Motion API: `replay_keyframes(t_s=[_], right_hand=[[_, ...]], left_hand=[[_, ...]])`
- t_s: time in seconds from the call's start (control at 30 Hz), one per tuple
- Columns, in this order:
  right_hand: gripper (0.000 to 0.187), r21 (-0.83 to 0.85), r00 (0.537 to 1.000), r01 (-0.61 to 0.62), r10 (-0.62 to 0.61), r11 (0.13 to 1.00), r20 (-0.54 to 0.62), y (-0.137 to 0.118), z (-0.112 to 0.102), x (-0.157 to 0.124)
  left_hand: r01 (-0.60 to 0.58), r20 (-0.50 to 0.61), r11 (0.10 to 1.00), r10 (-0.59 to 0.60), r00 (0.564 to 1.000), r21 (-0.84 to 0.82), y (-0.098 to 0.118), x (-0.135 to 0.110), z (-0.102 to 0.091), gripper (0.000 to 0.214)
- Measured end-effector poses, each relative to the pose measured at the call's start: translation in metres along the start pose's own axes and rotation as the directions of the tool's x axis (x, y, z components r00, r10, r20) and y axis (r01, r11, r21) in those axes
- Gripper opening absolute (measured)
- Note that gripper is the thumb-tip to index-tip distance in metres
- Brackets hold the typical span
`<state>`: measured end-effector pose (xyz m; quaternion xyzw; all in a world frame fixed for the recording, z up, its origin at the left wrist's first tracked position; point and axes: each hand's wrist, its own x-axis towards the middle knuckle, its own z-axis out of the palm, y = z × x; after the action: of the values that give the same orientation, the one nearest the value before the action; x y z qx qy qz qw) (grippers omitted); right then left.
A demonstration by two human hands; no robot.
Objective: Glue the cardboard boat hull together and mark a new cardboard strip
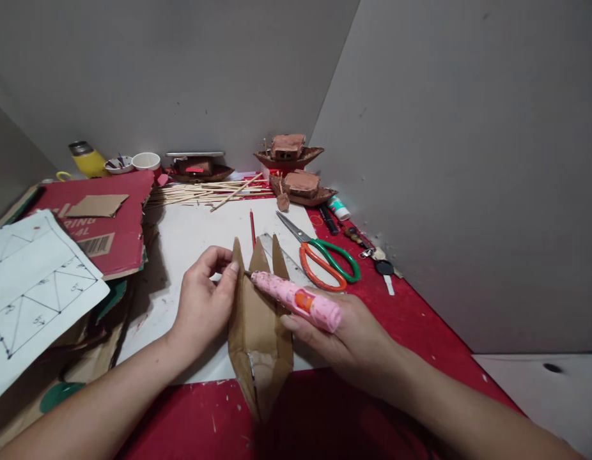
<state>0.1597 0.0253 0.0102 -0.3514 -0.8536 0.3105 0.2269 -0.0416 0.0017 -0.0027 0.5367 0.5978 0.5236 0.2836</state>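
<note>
Mid-frame, your left fingers (227, 279) pinch the cardboard hull (260, 319) beside the nozzle (248, 273); your right fingers (296, 326) grip the glue gun (296, 299).

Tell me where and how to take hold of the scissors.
Grip the scissors by the orange and green handle loops, probably best from the near right: the loops lie toward that side, while the blades point away to the far left.

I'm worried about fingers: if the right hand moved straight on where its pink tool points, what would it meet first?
Probably the left cardboard flap, which the left hand holds; the pink tool looks nearly at it, though depth is unclear.
</note>
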Motion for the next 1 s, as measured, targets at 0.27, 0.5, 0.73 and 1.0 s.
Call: replay_keyframes(t_s=[0.27, 0.5, 0.73, 1.0], right_hand=[[0.030, -0.074, 1.000, 0.001, 0.000, 0.997, 0.014, 0.0005, 0.0005, -0.0011], [0.032, -0.133, 1.000, 0.014, -0.016, 0.991, -0.011, 0.0002, 0.0025, -0.0026], [0.033, -0.159, 0.996, 0.043, -0.054, 0.986, -0.067, 0.0016, 0.0000, -0.0033], [0.038, -0.303, 0.990, 0.057, -0.094, 0.951, -0.109, 0.0055, -0.0028, -0.0033]], left_hand=[[-0.087, -0.007, 0.982, 0.089, 0.996, 0.166, 0.0019, -0.0024, -0.0017, 0.009], [-0.221, 0.032, 0.891, 0.227, 0.973, 0.396, -0.0002, -0.0061, -0.0011, 0.010], [-0.277, 0.038, 0.836, 0.295, 0.955, 0.474, -0.0004, -0.0067, -0.0022, 0.009], [-0.365, 0.056, 0.794, 0.389, 0.920, 0.486, -0.0043, -0.0082, -0.0004, 0.008]])
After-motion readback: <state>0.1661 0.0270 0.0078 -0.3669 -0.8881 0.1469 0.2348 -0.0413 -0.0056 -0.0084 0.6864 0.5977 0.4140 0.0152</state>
